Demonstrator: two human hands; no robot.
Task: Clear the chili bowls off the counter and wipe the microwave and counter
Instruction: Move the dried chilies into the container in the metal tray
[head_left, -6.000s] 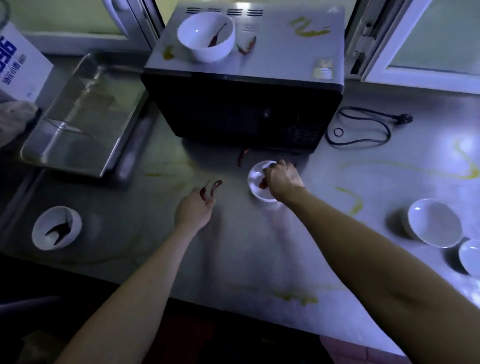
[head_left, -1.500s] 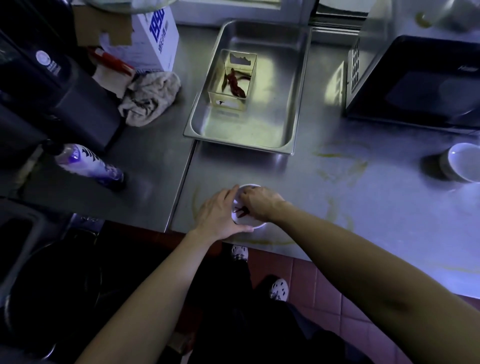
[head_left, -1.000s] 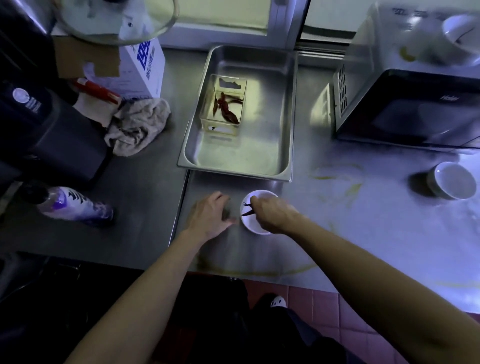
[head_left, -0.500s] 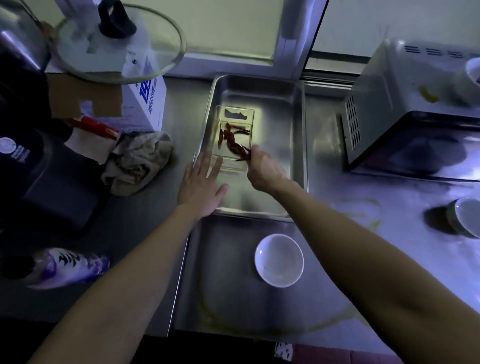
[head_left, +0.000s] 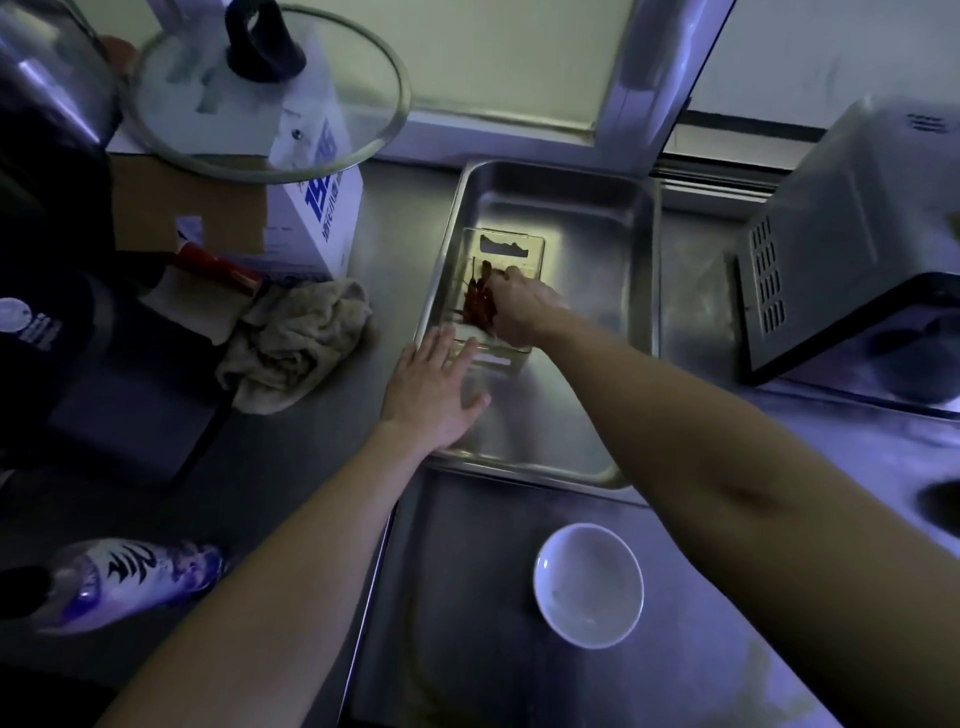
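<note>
Two hands over the tray (head_left: 550, 182): right hand (head_left: 519, 306) dips into the clear box (head_left: 511, 244), fingers curled among the chilies (head_left: 474, 306), grip unclear. Chilies lie lengthwise, pointing away. Left hand (head_left: 431, 395) hovers flat, fingers straight. Empty bowl (head_left: 589, 584) sits upright on the bench (head_left: 467, 597). The carton (head_left: 322, 208) has unreadable blue print.

This is a working kitchen. A long stainless-steel counter (head_left: 467, 597) runs under a pale window (head_left: 519, 57). On it are a deep rectangular steel tray (head_left: 597, 218) at the far side, a grey metal microwave (head_left: 857, 208) on the right, a round glass pot lid with a black knob (head_left: 322, 104) at far left, and a small white ceramic bowl (head_left: 589, 584) near.
</note>
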